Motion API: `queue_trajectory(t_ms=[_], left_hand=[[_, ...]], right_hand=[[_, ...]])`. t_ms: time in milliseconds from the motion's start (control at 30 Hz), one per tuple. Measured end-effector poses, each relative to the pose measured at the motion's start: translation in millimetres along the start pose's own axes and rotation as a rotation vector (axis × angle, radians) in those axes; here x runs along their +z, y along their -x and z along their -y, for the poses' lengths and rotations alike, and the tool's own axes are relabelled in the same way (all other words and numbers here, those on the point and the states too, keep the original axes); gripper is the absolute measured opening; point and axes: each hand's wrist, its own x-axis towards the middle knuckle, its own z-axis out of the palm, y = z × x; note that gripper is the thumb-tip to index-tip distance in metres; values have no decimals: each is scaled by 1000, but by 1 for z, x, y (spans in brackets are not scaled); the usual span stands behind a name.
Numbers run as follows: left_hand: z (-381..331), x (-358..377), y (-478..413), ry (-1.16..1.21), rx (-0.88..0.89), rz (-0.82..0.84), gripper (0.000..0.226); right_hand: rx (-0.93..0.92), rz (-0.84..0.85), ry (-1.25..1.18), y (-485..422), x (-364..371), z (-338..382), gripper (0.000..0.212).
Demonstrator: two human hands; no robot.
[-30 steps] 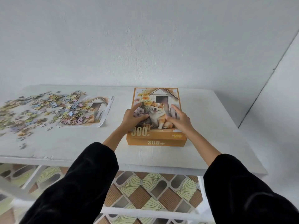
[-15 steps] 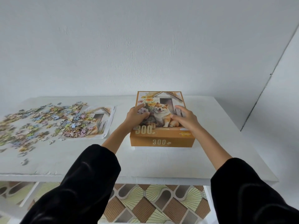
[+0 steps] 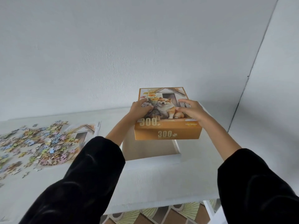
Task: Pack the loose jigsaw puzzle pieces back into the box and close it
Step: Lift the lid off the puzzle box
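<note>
Step in hand: opening. Left hand [image 3: 139,110] and right hand [image 3: 192,111] each grip a side of the orange lid [image 3: 168,131], raised above the box base [image 3: 150,151] toward the table's [image 3: 161,183] far right corner. Pieces [image 3: 40,143] lie loose along the left edge. Next move likely: set lid aside, scoop pieces in.

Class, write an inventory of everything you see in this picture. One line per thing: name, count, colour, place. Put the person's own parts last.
lid: one, orange with a dog picture, held in the air above the base
base: one, beige inside, on the table under the lid
puzzle pieces: many, mixed pastels, loose at the table's left
poster: one, house picture, partly under the pieces
table: one, white, centre
wall: white, behind the table
floor tiles: brown and cream pattern, below the table's front edge
sleeves: two, black, foreground
left hand: one, grips the lid's left side
right hand: one, grips the lid's right side
</note>
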Motion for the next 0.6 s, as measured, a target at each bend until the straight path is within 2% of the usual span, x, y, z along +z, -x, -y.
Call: queue_trajectory(t_ms=[167, 600], left_hand=[[-17, 42, -37, -29, 9, -7, 58], [-41, 149, -118, -63, -4, -1, 55]], right_hand=[[22, -25, 10, -29, -33, -23, 49], [76, 63, 52, -124, -100, -100, 50]])
